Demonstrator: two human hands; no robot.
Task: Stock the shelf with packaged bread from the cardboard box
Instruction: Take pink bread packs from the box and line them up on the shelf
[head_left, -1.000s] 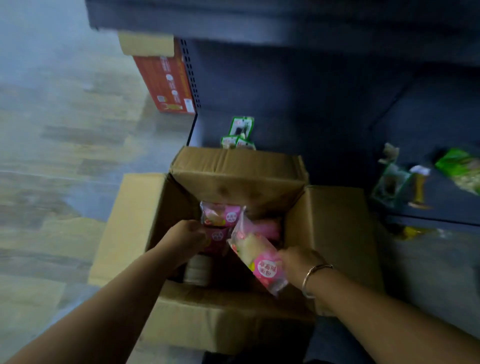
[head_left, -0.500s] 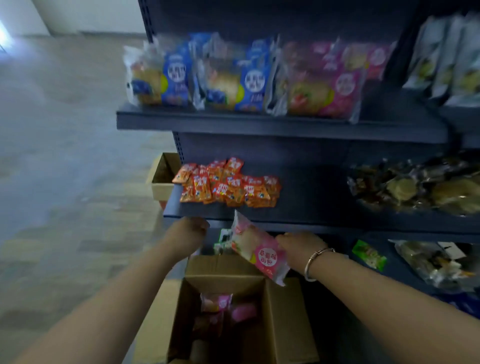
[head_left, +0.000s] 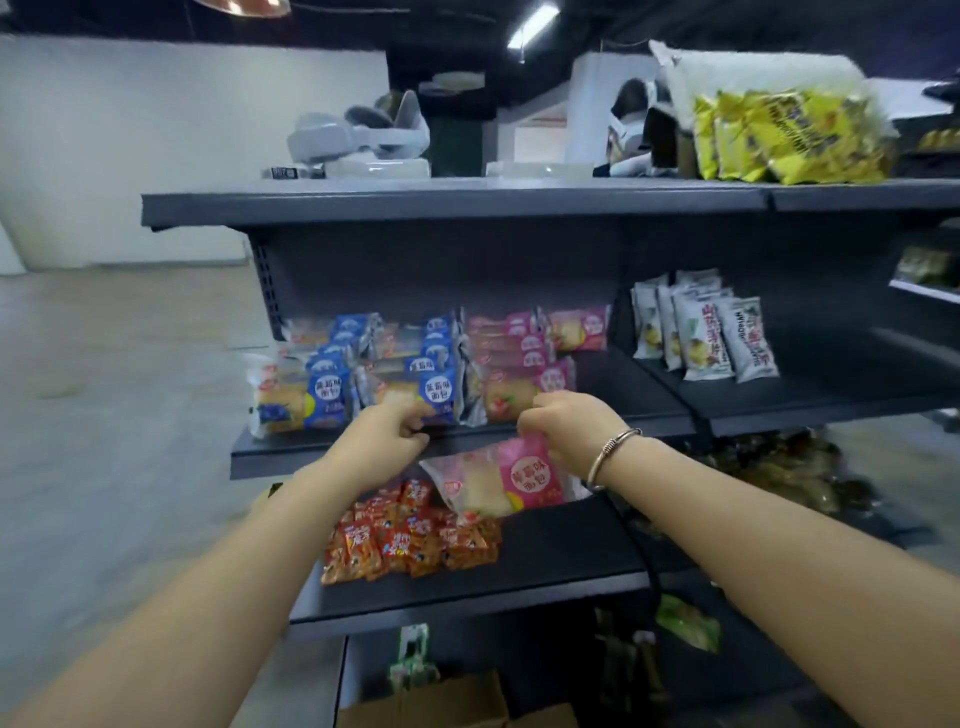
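Right hand (head_left: 566, 426) pinches the top edge of a pink bread pack (head_left: 506, 480), fingers curled down over the wrapper; the pack hangs below the hand, tilted, in front of the shelf edge (head_left: 291, 457). A metal bracelet (head_left: 613, 452) sits on the right wrist. Left hand (head_left: 387, 441) is at 9 o'clock of the right hand, near it but apart, fingers curled into a loose fist; whether it holds or touches anything cannot be told.

The bread shelf is just past both hands at 12 o'clock. On it: blue bread packs (head_left: 322, 389) in rows on the left, pink bread packs (head_left: 524, 358) stacked just beside them on the right, touching the blue ones. The held pack is below and in front of the pink stack, not yet on the shelf.

At 2 o'clock, in the next shelf bay, white snack bags (head_left: 701, 332) stand upright. At 6 o'clock of the held pack, a lower shelf carries a pile of small red snack packets (head_left: 410, 535); the pack's lower corner overlaps them in view. Top shelf at 1 o'clock has yellow bags (head_left: 779, 135). The cardboard box (head_left: 436, 706) shows at the bottom edge, 6 o'clock, flaps only.
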